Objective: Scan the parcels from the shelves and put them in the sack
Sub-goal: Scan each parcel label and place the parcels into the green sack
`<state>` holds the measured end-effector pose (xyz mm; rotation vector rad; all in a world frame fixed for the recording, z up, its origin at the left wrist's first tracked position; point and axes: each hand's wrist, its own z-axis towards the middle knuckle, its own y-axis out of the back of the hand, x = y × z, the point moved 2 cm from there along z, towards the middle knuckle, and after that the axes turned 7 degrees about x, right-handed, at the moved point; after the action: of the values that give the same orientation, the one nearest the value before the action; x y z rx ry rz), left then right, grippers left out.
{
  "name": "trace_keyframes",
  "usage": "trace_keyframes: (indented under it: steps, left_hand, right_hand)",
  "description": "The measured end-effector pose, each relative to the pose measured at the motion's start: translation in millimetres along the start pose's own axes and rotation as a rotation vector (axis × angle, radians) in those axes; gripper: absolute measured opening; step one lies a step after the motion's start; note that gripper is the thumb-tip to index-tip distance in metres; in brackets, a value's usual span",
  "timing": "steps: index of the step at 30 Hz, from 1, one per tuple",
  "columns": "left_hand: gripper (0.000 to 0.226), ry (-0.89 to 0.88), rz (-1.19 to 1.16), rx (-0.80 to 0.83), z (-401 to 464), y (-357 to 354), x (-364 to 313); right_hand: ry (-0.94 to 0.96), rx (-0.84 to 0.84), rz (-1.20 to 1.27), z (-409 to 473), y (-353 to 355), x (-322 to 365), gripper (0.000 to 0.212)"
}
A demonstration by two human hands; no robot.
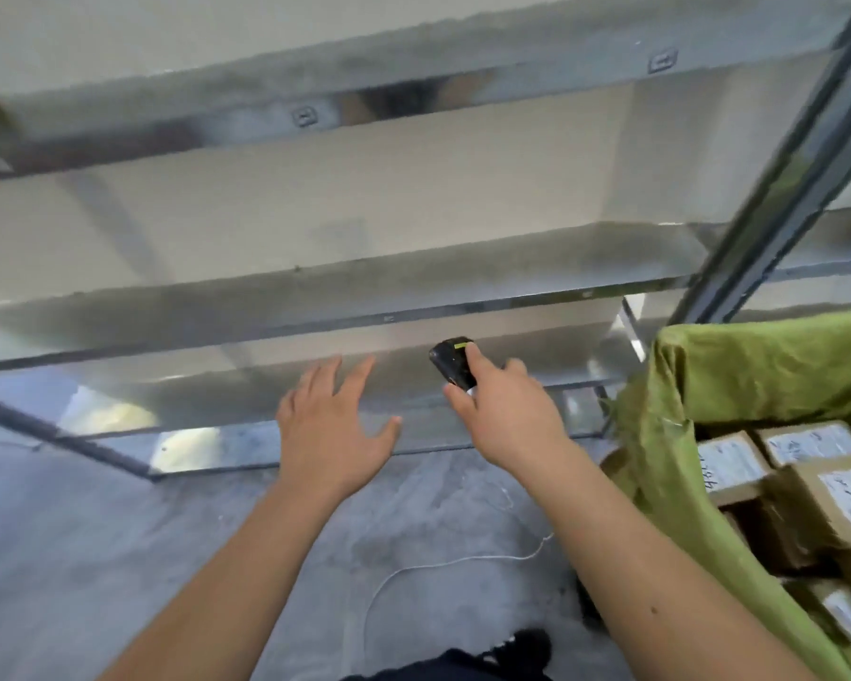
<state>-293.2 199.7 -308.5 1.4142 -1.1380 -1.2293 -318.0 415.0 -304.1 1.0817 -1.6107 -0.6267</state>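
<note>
Before the shelves (315, 282), left hand (335, 425) spread; right hand (507, 415) grips scanner (453, 362).

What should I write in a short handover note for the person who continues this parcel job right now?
Left hand: open, holds nothing, reaching toward the shelves.
Right hand: grips the black scanner.
Green sack: at the right, open, with several labelled cardboard parcels already inside.
Done: those parcels are in the sack.
Left: no parcel shows on the visible shelves; check other shelves. A white cable lies on the floor, so step carefully.
</note>
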Motion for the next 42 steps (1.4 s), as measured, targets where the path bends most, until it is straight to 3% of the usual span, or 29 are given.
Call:
trace_keyframes:
  steps: [4,10,18,22,32,42]
  left_hand:
    - [0.088,0.171,-0.082,-0.046,-45.6,7.7,93.6]
    - [0.086,0.294,-0.15,-0.116,-113.6,32.0,228.7]
    - [0.088,0.316,-0.174,-0.222,-159.2,109.2,358.9]
    - [0.089,0.292,-0.179,-0.241,-156.7,141.6,392.5]
    - [0.09,0.177,-0.18,-0.379,-92.3,220.6,465.7]
    - [0.088,0.073,-0.139,-0.473,40.9,302.4,529.8]
  right_hand:
    - [0.139,0.074,-0.102,-2.7,-47.8,91.2,0.069]
    - [0.31,0.117,-0.222,-31.2,-111.1,223.2,0.067]
    - [0.475,0.058,-0.338,-71.0,-130.9,361.9,0.052]
    - [0.531,0.023,-0.358,-76.0,-118.8,410.4,0.05]
    - [0.572,-0.129,-0.439,-33.1,-73.4,515.6,0.054]
    - [0.616,-0.235,-0.321,66.2,-34.5,609.8,0.047]
